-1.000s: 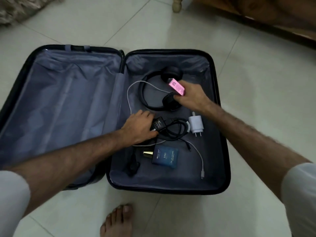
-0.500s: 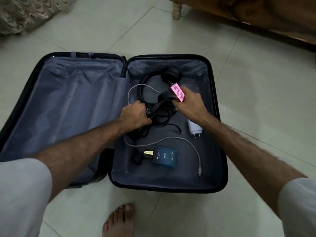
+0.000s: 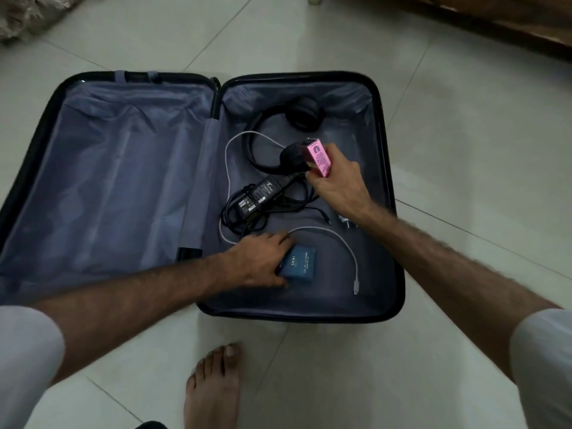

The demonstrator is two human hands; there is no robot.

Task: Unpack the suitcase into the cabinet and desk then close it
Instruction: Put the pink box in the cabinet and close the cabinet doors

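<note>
**Inspector:** State of the suitcase (image 3: pixel 388 193)?

**Assistant:** Lying open on the floor tiles (image 3: pixel 464 119). The left half shows only lining. The right half holds headphones (image 3: pixel 305 114), a black power adapter (image 3: pixel 258 195) with tangled leads, a white cable (image 3: pixel 346 246) and a blue cologne box (image 3: pixel 298 264). A white plug (image 3: pixel 346 222) is mostly hidden behind the right wrist.

**Inspector:** The hands?

**Assistant:** The right hand (image 3: pixel 339 184) has its fingers curled round a pink box (image 3: pixel 318 157), and it appears to pinch the second earcup of the headphones too; I cannot tell how firmly. The left hand (image 3: pixel 257 263) lies over the near end of the cologne box, thumb at its lower edge, fingers along the top; whether it has closed into a grip is not clear.

**Inspector:** Advice for this step?

**Assistant:** In my judgement the person is gathering small items for one trip. The left hand should wrap the cologne box fully across its narrow sides before lifting, since glass inside is likely. The white cable runs just beside the fingers, so lift straight up and clear of it. The right hand is overloaded; the headband may snag the adapter leads. Neither cabinet nor desk is in view.
</note>
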